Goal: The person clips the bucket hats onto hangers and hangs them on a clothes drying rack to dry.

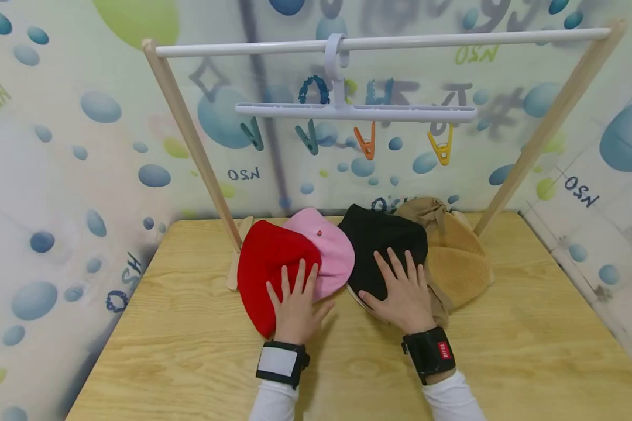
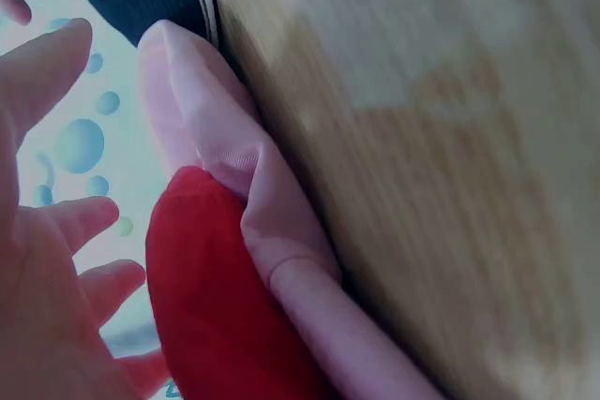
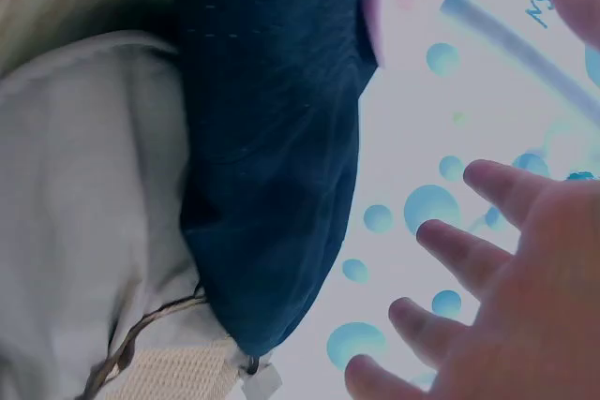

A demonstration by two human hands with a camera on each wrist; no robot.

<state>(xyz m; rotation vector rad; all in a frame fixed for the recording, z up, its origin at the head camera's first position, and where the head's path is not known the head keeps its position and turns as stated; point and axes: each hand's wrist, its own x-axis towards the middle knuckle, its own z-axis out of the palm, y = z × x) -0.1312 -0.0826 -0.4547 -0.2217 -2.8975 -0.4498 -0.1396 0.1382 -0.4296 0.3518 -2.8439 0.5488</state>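
Note:
My left hand [image 1: 296, 313] is held with fingers spread over the lower right of a red hat [image 1: 267, 263]. A pink hat [image 1: 333, 244] with a tiny red emblem lies partly under the red one. Over a black hat [image 1: 381, 229] my right hand [image 1: 404, 298] spreads its fingers. Beside it lies a tan hat [image 1: 455, 272] with a brown bow, overlapped by the black one. In the left wrist view a gap shows between the hand [image 2: 47, 269] and the hats; the right wrist view shows the right hand [image 3: 525, 306] likewise apart from the black hat [image 3: 272, 147].
A wooden rack with a white rod [image 1: 253, 48] stands over the hats. From it hangs a pale hanger [image 1: 400, 113] with teal [image 1: 308, 138], orange [image 1: 366, 141] and yellow clips [image 1: 442, 146]. The wooden table [image 1: 189, 351] ends near a patterned wall [image 1: 121, 164].

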